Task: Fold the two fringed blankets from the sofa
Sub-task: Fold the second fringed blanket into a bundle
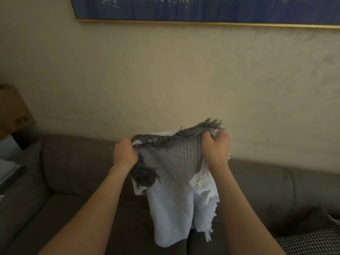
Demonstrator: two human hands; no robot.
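A fringed blanket (173, 173), dark grey waffle weave at the top fading to pale blue-white below, hangs in the air over the brown sofa (73, 162). My left hand (125, 153) grips its upper left edge, and my right hand (216, 147) grips the upper right edge where grey fringe sticks up. White fringe shows along the right side. The blanket looks doubled over, its lower end dangling near the seat cushions. A black-and-white checked fabric (312, 242) lies on the sofa at the lower right; whether it is a blanket I cannot tell.
A beige wall rises behind the sofa, with a gold-framed blue picture (202, 8) at the top. A cardboard box (12, 111) and some pale items stand at the far left beside the sofa arm.
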